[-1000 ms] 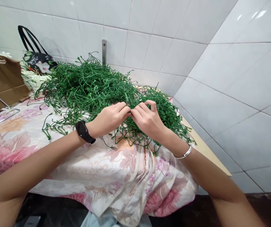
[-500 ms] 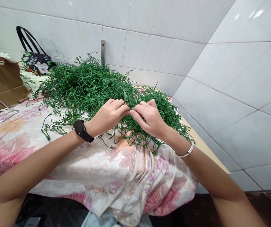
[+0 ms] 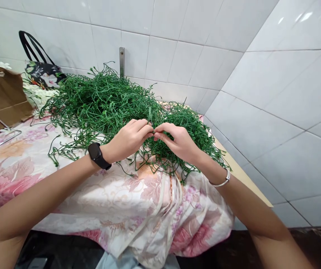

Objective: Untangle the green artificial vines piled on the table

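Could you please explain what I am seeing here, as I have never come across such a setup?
There is no machine: these are a person's bare left hand and right hand, seen by a camera worn on the head, looking forward and down. On a flowered cloth lies a tangled heap of green stems; a cardboard box and a dark floral bag are to the left. The fingertips meet in front of the heap; whatever they pinch is too small to make out.
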`<state>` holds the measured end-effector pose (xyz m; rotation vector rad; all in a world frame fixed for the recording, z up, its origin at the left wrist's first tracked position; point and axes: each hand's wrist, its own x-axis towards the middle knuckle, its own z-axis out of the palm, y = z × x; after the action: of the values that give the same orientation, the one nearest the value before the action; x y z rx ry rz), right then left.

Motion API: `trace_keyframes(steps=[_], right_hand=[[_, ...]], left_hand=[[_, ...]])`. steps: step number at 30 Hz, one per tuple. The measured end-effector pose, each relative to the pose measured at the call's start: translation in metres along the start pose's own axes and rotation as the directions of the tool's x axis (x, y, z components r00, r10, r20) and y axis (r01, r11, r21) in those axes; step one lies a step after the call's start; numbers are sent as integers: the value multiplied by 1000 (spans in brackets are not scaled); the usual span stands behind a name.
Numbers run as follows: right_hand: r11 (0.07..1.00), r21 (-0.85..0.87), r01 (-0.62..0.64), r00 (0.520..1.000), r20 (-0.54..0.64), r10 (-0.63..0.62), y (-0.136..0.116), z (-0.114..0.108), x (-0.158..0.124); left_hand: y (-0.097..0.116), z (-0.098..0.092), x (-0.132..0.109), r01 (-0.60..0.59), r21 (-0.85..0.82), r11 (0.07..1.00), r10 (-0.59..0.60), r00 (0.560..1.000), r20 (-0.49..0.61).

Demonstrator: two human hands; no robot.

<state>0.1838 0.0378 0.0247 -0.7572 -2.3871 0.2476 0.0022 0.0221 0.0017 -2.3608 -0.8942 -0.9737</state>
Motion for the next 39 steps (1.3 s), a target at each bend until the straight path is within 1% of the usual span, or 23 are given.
trace_keyframes(steps=[3, 7, 9, 11, 13, 15, 18, 21, 23, 27, 31, 33, 35, 37, 39], right_hand=[[988, 152, -38, 999, 19, 35, 0, -1, 0], [925, 366, -97, 995, 57, 82, 1, 0, 1], [912, 392, -118, 992, 88, 90, 2, 1, 1], [946, 306, -102, 993, 96, 76, 2, 2, 1], [988, 142, -54, 995, 89, 42, 1, 3, 1], [999, -32, 7, 996, 94, -4, 1, 5, 1], [963, -256, 88, 991, 120, -59, -1, 7, 0], [913, -386, 133, 988, 126, -90, -5, 5, -1], [900, -410, 151, 986, 126, -108, -7, 2, 0], [902, -397, 171, 983, 130, -130, -8, -2, 0], [894, -415, 169, 985, 100, -140, -8, 2, 0], [884, -437, 166, 986, 43, -164, -8, 3, -1], [875, -462, 141, 982, -46, -183, -6, 0, -1], [880, -466, 89, 974, -142, -174, -1, -9, 0], [896, -443, 29, 964, -225, -143, 9, -22, 2]], left_hand=[[1, -1, 1, 4, 1, 1000, -4, 1000, -21], [1, 0, 0, 3, 8, 1000, -3, 999, -37], [0, 1, -1, -6, 21, 1000, 7, 999, -41], [-1, 2, -2, -10, 43, 999, 12, 999, -39], [-2, 3, -2, -13, 69, 998, 15, 1000, -18], [-2, 3, -2, -35, 100, 994, 32, 999, 29], [-1, 0, 0, -73, 130, 989, 59, 992, 107], [0, -3, 1, -55, 117, 992, 40, 990, 133], [0, -4, 1, -39, 93, 995, 25, 990, 141], [1, -4, 1, -10, 68, 998, -1, 986, 167], [7, -2, 2, 42, 75, 996, -55, 982, 180], [9, -2, 3, 66, 60, 996, -76, 981, 178], [8, -2, 3, 108, 47, 993, -114, 980, 165], [4, -3, 2, 175, 3, 985, -173, 973, 153], [-2, -4, 3, 249, -104, 963, -233, 962, 141]])
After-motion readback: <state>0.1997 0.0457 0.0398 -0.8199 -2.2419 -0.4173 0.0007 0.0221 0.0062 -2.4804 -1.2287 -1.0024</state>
